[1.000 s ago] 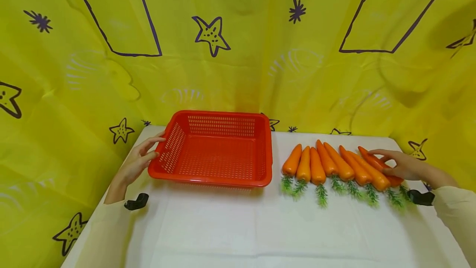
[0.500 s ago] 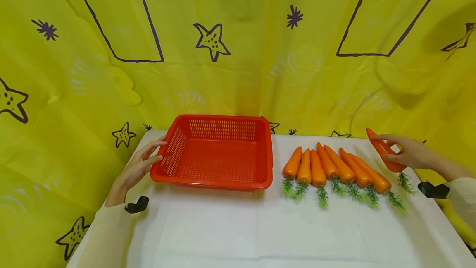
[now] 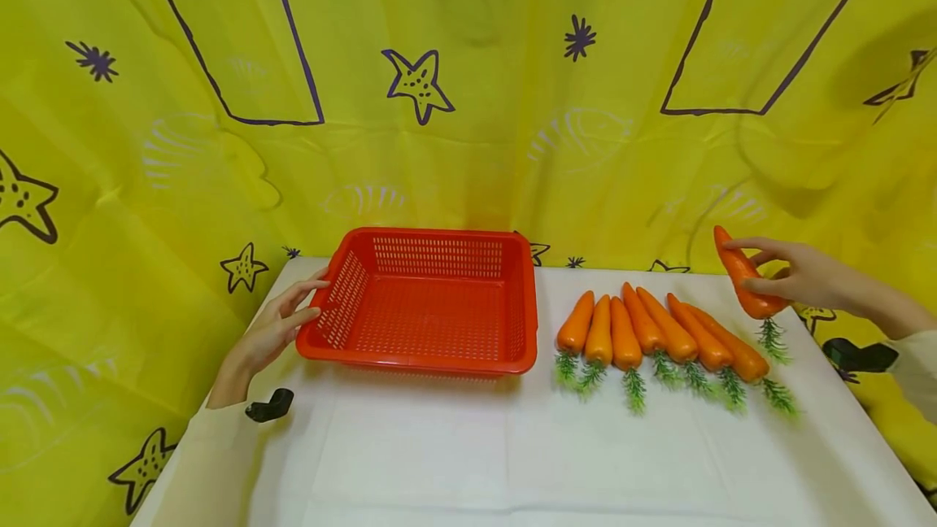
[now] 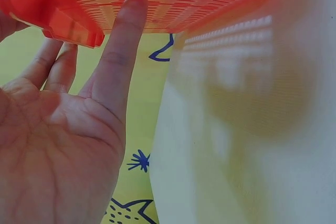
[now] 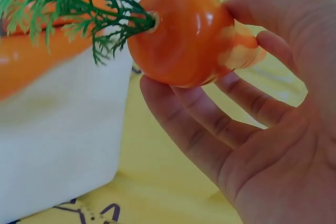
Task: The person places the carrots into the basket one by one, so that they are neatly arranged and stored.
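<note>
My right hand [image 3: 812, 273] holds an orange carrot [image 3: 743, 281] raised at the table's right edge, tip up and green top hanging down. Thumb and fingers close around the smooth orange body [image 5: 176, 35] in the right wrist view. On the left, my left hand [image 3: 269, 330] touches the side of a red plastic basket [image 3: 417, 363]. Its thumb [image 4: 116, 61] lies straight against the slotted outer wall, while the other fingers reach to the rim farther back. Several more carrots [image 3: 625, 332] lie in a row right of the basket, tips pointing away from me.
A white cloth covers the table [image 3: 439, 454]. Behind and beside it hangs a yellow curtain [image 3: 483, 153] with starfish drawings. The basket stands near the table's back edge, its inside bare.
My right hand has lifted the rightmost carrot off the row, moving it up and outward, then slightly back left. The left hand keeps its place at the basket; the view has tilted slightly.
</note>
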`<move>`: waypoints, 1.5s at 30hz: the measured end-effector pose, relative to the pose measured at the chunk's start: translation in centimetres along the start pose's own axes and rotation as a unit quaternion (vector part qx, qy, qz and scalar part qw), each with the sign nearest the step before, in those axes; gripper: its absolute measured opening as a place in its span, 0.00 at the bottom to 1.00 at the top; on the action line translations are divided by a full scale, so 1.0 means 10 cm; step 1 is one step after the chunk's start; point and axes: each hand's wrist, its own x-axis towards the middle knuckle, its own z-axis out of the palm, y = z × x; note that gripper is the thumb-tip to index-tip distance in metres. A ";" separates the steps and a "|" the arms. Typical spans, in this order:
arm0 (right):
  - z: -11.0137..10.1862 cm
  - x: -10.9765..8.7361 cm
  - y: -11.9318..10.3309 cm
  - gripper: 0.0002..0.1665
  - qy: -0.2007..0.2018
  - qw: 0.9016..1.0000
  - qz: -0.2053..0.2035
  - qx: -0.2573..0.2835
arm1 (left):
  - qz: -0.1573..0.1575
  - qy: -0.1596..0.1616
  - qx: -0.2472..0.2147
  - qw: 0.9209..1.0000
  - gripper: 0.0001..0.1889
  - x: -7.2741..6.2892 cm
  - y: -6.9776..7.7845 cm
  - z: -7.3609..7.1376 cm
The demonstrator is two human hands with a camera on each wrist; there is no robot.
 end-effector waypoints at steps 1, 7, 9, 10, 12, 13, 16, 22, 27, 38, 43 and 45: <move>0.00 0.01 -0.04 0.37 -0.004 1.000 0.003 -0.001 | 0.000 0.000 -0.002 1.000 0.23 -0.01 0.00 0.00; 0.05 0.10 -0.25 0.38 -0.025 1.000 0.009 0.008 | -0.001 -0.003 -0.002 1.000 0.24 -0.03 -0.01 0.00; 0.07 0.15 -0.34 0.39 -0.028 1.000 0.002 0.009 | -0.001 -0.002 0.001 1.000 0.24 -0.04 -0.01 0.00; 0.08 0.18 -0.38 0.38 -0.031 0.999 -0.003 0.013 | -0.001 -0.001 0.001 1.000 0.24 -0.04 -0.01 0.00; 0.10 0.24 -0.49 0.38 -0.033 0.999 -0.012 0.027 | 0.001 0.000 0.000 1.000 0.24 -0.05 0.00 0.00; 0.12 0.27 -0.54 0.38 -0.036 0.999 -0.020 0.036 | 0.002 0.000 -0.001 1.000 0.24 -0.06 0.00 0.00; 0.16 0.36 -0.71 0.38 -0.046 0.997 -0.034 0.059 | 0.008 -0.001 -0.003 1.000 0.24 -0.07 0.00 0.00; 0.27 0.51 -1.09 0.37 -0.072 0.994 -0.041 0.064 | 0.009 0.002 -0.003 1.000 0.23 -0.07 0.00 0.00; 0.37 0.66 -1.39 0.36 -0.086 0.992 -0.066 0.059 | 0.004 0.008 0.003 1.000 0.23 -0.06 0.01 -0.02; 0.59 1.00 -1.76 0.36 -0.115 0.984 -0.097 0.090 | -0.004 0.014 0.000 1.000 0.23 0.04 0.02 -0.01; 0.69 1.12 -1.87 0.35 -0.121 0.981 -0.107 0.110 | -0.005 0.017 -0.003 1.000 0.23 0.03 -0.02 0.01; 0.72 1.17 -1.93 0.35 -0.126 0.979 -0.107 0.121 | -0.003 0.019 -0.004 1.000 0.23 0.02 -0.03 0.00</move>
